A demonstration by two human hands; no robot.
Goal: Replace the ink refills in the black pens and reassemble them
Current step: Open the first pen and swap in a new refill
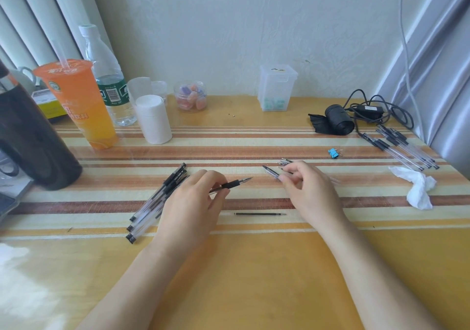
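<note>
Left hand (193,200) at frame centre is pinching an uncapped black pen (232,184), tip pointing right, barrel mostly hidden under the palm. Right hand (309,189) is gripping a pen cap (271,172) between fingertips, covering loose tips (284,162) behind it. Bare refill (260,214) is lying between both hands. Capped pens (155,202) are lying left of the hand, partly hidden.

Along the back of the striped tablecloth (254,149) we note an orange drink cup (76,100) with a straw, a water bottle (106,75) just behind it, and a white roll (153,119) beside them. A clear jar of coloured pieces (190,96) and a translucent lidded box (277,87) stand near the wall. To the right lie a black roll (339,123), a cabled adapter (368,110), a blue binder clip (333,153) and a crumpled tissue (417,186).
</note>
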